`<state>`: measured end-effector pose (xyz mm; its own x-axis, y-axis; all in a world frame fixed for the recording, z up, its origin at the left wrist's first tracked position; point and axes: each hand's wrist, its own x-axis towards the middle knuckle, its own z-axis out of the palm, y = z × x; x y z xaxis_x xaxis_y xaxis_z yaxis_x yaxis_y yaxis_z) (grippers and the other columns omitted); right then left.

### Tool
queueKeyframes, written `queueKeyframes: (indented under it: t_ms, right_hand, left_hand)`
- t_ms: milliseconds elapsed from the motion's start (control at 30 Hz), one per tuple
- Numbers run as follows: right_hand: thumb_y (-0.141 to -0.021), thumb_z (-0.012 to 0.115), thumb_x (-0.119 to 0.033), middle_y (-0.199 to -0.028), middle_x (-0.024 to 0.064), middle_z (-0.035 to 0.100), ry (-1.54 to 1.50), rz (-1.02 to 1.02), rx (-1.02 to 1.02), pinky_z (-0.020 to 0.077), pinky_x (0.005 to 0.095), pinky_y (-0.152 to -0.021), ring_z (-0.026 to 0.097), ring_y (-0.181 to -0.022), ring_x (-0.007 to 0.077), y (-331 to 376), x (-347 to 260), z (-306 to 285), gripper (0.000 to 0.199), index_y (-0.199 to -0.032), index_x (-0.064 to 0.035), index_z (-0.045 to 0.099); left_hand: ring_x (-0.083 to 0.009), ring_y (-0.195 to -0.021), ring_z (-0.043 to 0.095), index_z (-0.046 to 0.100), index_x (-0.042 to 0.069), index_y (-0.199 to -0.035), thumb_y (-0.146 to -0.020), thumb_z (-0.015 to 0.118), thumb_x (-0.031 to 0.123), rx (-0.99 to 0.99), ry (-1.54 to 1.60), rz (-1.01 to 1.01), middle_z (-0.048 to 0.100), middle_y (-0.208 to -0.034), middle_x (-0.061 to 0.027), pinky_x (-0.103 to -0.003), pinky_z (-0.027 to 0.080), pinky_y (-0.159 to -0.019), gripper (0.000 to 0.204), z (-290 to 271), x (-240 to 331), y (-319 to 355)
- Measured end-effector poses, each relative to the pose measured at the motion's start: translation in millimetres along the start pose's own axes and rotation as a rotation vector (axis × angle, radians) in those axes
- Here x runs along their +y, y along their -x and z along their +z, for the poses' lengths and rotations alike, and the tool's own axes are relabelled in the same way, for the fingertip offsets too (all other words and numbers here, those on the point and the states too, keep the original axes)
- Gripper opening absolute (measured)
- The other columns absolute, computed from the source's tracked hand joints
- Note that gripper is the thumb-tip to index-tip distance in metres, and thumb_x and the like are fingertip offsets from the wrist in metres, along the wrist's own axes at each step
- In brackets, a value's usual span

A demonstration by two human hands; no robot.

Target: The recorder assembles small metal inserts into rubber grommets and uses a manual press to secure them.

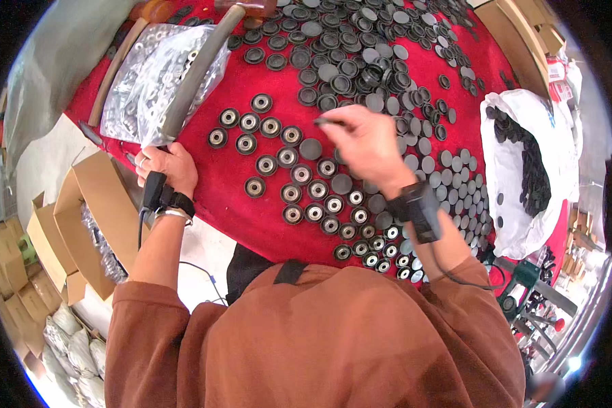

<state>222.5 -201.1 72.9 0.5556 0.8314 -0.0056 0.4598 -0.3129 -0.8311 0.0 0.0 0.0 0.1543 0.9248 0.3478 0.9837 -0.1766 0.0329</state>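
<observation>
The right hand is pinching what looks like a dark disc, its grip narrow; the ringed caps are lying at seven o'clock. The left hand is gripping the mallet handle.

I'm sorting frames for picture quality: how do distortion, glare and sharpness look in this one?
Head view: strong fisheye bending, with a black rim around the round image and the red table edge curving. Glare whitens the clear plastic bag at upper left and the white bag at right. The right hand and left hand are fairly sharp; the rim areas are soft.
</observation>
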Motion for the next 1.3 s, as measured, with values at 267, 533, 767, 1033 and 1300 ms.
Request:
queueKeyframes:
  t_ms: [267,533,767,1033,1300]
  right_hand:
    - [-0.075,0.059,-0.006,-0.089,0.0092,0.060,0.383,-0.490,0.088,0.0492,0.0390,-0.068,0.059,-0.081,0.0283,4.9,11.1,56.3,0.018,-0.093,-0.0041,0.061]
    - [-0.068,0.056,-0.012,-0.094,0.0107,0.058,0.649,-0.713,0.019,0.0445,0.0361,-0.077,0.055,-0.089,0.0252,13.5,9.8,52.7,0.030,-0.095,0.0017,0.060]
    - [-0.070,0.056,-0.018,-0.083,0.0080,0.059,0.960,-0.748,-0.266,0.0369,0.0387,-0.074,0.051,-0.088,0.0237,9.2,-10.2,56.1,0.019,-0.077,-0.0050,0.067]
    - [-0.073,0.064,-0.011,-0.087,0.0098,0.063,0.295,-0.590,0.097,0.0451,0.0413,-0.073,0.059,-0.081,0.0266,-11.1,15.4,13.7,0.012,-0.084,-0.0060,0.066]
    - [-0.072,0.071,-0.026,-0.096,0.0095,0.060,0.364,-0.342,-0.156,0.0477,0.0393,-0.081,0.055,-0.096,0.0284,14.1,16.2,1.6,0.036,-0.103,-0.0094,0.063]
  left_hand:
    - [-0.0401,-0.090,0.057,0.056,-0.002,-0.089,-0.074,0.057,0.026,0.049,0.049,0.008,0.059,-0.098,-0.0244,-0.052,0.044,-0.078,0.032,-4.5,-3.6,0.1]
    - [-0.0383,-0.090,0.057,0.057,0.000,-0.086,-0.072,0.061,0.025,0.086,0.067,0.000,0.060,-0.097,-0.0220,-0.052,0.043,-0.078,0.029,1.8,-6.2,0.7]
    - [-0.0393,-0.090,0.057,0.056,-0.001,-0.090,-0.074,0.057,0.027,0.053,0.031,0.025,0.059,-0.097,-0.0233,-0.051,0.044,-0.078,0.032,-3.4,-3.2,-1.6]
    - [-0.0408,-0.090,0.057,0.054,-0.004,-0.095,-0.077,0.053,0.030,0.016,0.024,0.021,0.057,-0.097,-0.0256,-0.051,0.045,-0.078,0.038,-0.3,-3.1,0.1]
    - [-0.0411,-0.089,0.057,0.053,-0.003,-0.097,-0.078,0.053,0.033,-0.030,-0.007,0.021,0.056,-0.096,-0.0261,-0.051,0.046,-0.078,0.041,-4.7,-3.5,-0.2]
